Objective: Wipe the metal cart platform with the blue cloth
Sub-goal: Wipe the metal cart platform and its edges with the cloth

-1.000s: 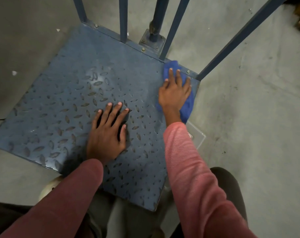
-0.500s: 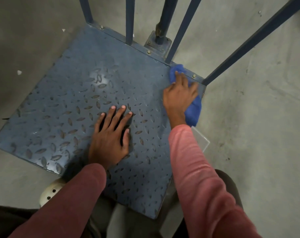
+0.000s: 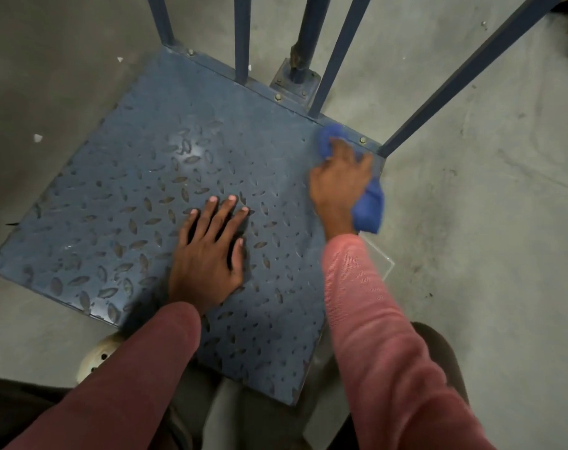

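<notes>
Bunched tighter now, blue cloth point(image 3: 368, 207) under right-hand fingers point(image 3: 342, 151); left hand point(image 3: 208, 254) splayed flat.

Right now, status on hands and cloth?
Right hand pressing blue cloth at platform far right corner. Left hand flat, bracing. Upright bars crowd corner.

Head view — looking steeply down, close over the platform point(image 3: 178, 164)
</notes>
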`<state>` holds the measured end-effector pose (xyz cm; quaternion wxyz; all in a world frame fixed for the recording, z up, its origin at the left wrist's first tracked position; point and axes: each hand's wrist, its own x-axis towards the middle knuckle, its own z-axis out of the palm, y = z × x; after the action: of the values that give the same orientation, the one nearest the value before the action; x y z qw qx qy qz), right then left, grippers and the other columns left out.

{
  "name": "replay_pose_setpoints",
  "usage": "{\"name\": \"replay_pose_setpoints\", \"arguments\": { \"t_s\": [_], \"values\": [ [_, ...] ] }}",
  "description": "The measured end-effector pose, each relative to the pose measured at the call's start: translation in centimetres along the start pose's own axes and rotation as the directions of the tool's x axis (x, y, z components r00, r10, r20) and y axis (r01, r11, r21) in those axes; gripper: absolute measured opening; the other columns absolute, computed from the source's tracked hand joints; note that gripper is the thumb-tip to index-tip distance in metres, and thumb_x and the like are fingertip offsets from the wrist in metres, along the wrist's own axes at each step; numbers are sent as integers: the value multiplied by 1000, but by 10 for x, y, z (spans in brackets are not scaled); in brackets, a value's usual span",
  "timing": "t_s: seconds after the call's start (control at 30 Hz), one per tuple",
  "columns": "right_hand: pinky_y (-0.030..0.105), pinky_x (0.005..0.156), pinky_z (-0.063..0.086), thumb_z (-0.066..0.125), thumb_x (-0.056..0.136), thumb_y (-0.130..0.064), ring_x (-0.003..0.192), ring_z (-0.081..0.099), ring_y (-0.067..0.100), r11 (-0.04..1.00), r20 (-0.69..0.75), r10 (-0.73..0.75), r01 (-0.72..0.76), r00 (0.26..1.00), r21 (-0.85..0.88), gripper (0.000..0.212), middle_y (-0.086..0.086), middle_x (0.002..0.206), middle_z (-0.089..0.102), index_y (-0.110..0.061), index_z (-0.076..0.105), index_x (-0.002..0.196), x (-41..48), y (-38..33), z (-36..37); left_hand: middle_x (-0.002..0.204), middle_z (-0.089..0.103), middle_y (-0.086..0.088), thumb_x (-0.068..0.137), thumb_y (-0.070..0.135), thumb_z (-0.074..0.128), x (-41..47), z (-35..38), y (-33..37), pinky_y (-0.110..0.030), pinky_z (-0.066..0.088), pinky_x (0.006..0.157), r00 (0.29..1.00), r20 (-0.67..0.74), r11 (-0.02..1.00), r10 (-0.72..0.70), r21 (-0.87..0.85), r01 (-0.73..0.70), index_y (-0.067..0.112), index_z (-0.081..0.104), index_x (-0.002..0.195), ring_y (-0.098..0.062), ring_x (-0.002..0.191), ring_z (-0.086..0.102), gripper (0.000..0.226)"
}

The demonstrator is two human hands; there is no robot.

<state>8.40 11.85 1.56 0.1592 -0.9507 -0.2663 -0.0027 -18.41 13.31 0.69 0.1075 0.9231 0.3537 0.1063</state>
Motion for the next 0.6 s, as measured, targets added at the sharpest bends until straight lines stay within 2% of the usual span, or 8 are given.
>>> {"name": "replay_pose_setpoints", "arguments": {
  "t_s": [0.07,0.13,0.23,0.33,0.43,0.5,0.53,0.6],
  "values": [
    [46,103,39,50,94,-23,126,46,36,974,90,-225,223,970,36,52,-3,146,60,-25,58,145,-7,-44,11,173,31,1,106,34,40,1,-1,1,-53,23,129,1000,3,1000,4,14,-4,24,38,164,-25,162,24,59],
    [48,105,40,50,100,-28,129,44,36,912,167,-411,400,896,94,48,-10,153,53,-31,56,147,-18,-60,14,173,32,0,106,34,39,2,-3,0,-53,23,129,1000,4,1000,3,14,-3,24,39,163,-26,162,25,59],
    [46,108,39,43,107,-42,131,44,32,845,153,-535,527,831,91,45,-17,160,42,-41,48,152,-49,-22,5,172,33,0,106,34,40,1,-3,0,-53,23,129,1000,-1,1000,0,2,0,23,41,162,-26,161,26,57],
    [46,121,28,33,111,-47,147,35,25,898,126,-439,440,890,23,49,-14,168,27,-39,33,159,-83,39,-13,172,33,0,105,33,41,1,-3,1,-54,23,129,1000,-9,1000,-4,-26,4,23,41,162,-26,162,25,58],
    [50,129,10,27,111,-46,159,12,26,983,98,-170,175,981,-48,53,-7,173,15,-36,23,163,-72,50,-11,173,32,0,106,34,40,1,-2,2,-54,22,129,1000,-1,1000,-15,-14,15,23,40,163,-25,162,22,58],
    [54,128,2,23,111,-46,160,-3,28,999,119,-4,9,993,-47,56,-6,174,5,-36,14,165,-46,25,-3,173,31,1,106,34,40,1,-4,2,-53,21,130,1000,4,1000,-15,-14,15,23,40,163,-24,163,22,58],
    [55,128,-1,22,110,-47,160,-8,29,999,140,35,-30,990,-40,57,-6,174,1,-35,10,165,-33,10,3,173,31,1,106,34,41,1,-4,2,-53,21,130,1000,-2,1000,-16,-15,16,24,40,163,-24,163,22,57],
    [56,127,-3,20,110,-47,160,-10,30,999,179,-29,37,983,-38,58,-5,174,-1,-34,7,165,-18,-22,14,172,32,2,106,33,42,2,-5,2,-53,22,129,1000,-11,1000,-13,-14,13,25,41,162,-24,162,23,57]
  ]
}}
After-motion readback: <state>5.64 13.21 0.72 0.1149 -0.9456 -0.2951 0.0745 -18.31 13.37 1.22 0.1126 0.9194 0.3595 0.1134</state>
